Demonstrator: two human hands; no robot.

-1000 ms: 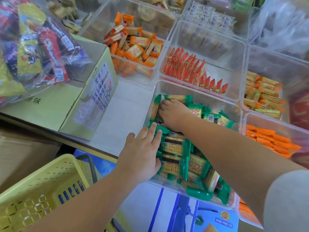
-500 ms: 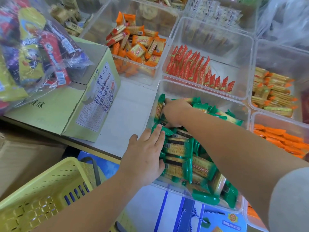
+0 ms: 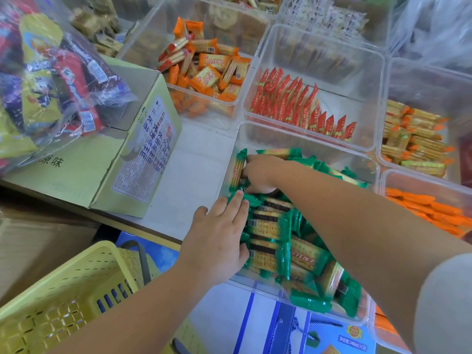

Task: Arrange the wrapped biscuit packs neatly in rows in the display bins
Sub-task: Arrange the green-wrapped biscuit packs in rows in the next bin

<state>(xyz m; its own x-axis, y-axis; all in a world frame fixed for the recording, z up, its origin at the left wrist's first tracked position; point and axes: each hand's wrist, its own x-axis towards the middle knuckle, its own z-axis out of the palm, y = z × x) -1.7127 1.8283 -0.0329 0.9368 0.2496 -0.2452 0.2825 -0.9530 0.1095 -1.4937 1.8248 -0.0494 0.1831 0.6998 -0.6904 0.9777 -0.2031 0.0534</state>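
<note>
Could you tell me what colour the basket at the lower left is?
Yellow basket, seen in the head view.

a yellow-green cardboard box [image 3: 84, 172] sits on the white surface [image 3: 194, 159]; a clear bag of snacks [image 3: 51, 80] rests on it, a yellow basket [image 3: 63, 297] below.

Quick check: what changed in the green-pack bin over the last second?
Little: the right hand closed tighter among the green packs at the bin's far-left corner. The left hand stays flat on the near-left row. The bin hasn't moved.
</note>
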